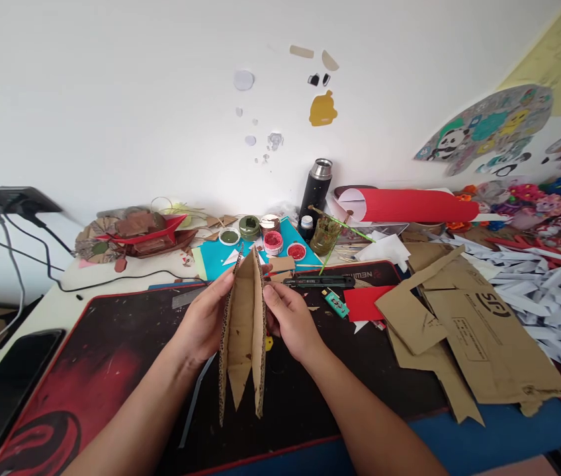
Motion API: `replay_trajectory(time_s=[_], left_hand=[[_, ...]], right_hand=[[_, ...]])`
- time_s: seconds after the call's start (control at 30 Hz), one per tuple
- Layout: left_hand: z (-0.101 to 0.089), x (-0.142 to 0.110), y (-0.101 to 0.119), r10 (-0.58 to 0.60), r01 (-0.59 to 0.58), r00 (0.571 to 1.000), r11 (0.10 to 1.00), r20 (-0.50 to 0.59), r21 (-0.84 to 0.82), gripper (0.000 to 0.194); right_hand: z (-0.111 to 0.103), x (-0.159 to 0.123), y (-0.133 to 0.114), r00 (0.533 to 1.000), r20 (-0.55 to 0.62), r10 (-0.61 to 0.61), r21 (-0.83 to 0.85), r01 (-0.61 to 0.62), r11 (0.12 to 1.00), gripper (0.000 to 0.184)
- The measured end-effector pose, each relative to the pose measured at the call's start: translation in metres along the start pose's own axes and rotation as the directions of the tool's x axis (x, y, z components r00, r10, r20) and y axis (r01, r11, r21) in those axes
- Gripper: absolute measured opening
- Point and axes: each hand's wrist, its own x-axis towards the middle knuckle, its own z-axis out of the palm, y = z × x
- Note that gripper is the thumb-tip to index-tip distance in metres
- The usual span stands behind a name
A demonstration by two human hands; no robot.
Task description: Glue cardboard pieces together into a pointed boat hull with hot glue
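A folded piece of brown corrugated cardboard (241,330) is held up between my two hands over the dark desk mat. It has two raised side walls and a floor that narrows to a point at the near end. My left hand (210,311) is closed on the left wall, thumb near its top edge. On the right wall, my right hand (293,317) grips with the thumb on its edge and the fingers partly hidden behind. Just past the hands lie a black utility knife (325,281) and a green-white small object (335,303).
Open paint pots (273,242) stand on blue paper at the back, near a black thermos (316,188) and a murky glass jar (324,237). Cardboard scraps (489,344) and white paper strips (538,284) cover the right side. A phone (10,396) lies at left.
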Motion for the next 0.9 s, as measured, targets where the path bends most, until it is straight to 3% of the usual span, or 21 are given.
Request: replay_trajectory(time_s=[0.13,0.37,0.6,0.77,0.9], left_hand=[[-0.002,-0.001,0.002,0.030,-0.028,0.998,0.999,0.058,-0.026,0.054],[-0.002,-0.002,0.007,-0.108,0.111,0.979,0.994,0.176,-0.008,0.070],[-0.014,0.003,0.006,-0.128,0.130,0.978,0.992,0.162,0.001,0.066],[-0.023,0.006,0.006,-0.066,0.063,0.992,0.998,0.110,0.033,0.054],[-0.020,0.007,0.007,-0.047,0.042,0.990,0.998,0.132,0.037,0.050]], right_hand=[[0.002,-0.002,-0.003,0.999,0.015,0.033,0.037,-0.034,0.999,0.059],[0.001,-0.002,-0.002,0.995,0.064,0.077,0.067,-0.081,0.994,0.058],[0.000,-0.003,-0.004,0.990,0.092,0.106,0.065,-0.112,0.992,0.054],[0.002,-0.004,-0.004,0.988,0.116,0.104,0.073,-0.113,0.991,0.050],[0.003,-0.003,-0.004,0.985,0.132,0.114,0.093,-0.126,0.988,0.051]])
